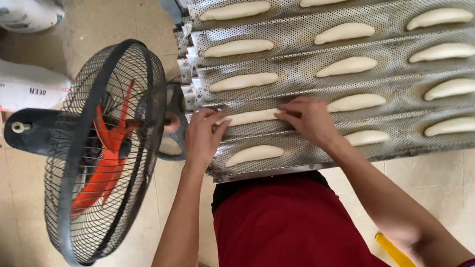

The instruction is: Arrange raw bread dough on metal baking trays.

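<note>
both hands are on one piece of shaped dough (252, 116), a long pale loaf lying in the fourth channel from the top of a perforated metal baguette tray (297, 90). the left hand (203, 135) curls over the loaf's left end, fingers bent and pressed down on it, the thumb side toward the tray's left edge. the right hand (307, 120) covers the loaf's right end, fingers bent and pointing left, fingertips touching the dough. neither hand has the loaf lifted; it rests in the channel with each grip half closed over one end, and only the middle stretch of it shows between them.

the tray has five visible channels, each with three dough pieces laid lengthwise. just below the held loaf, in the nearest channel, lies another dough piece (254, 154), apart from both hands. to the right in the same channel as the held loaf sits a further loaf (356, 102), close to the right wrist but not touching it.

left of the tray stands a black wire-caged fan (106, 152) with orange blades, its cage near the left hand. white sacks (9, 86) lie on the tiled floor (463, 187) at upper left. the person wears a dark red garment (285, 233).
</note>
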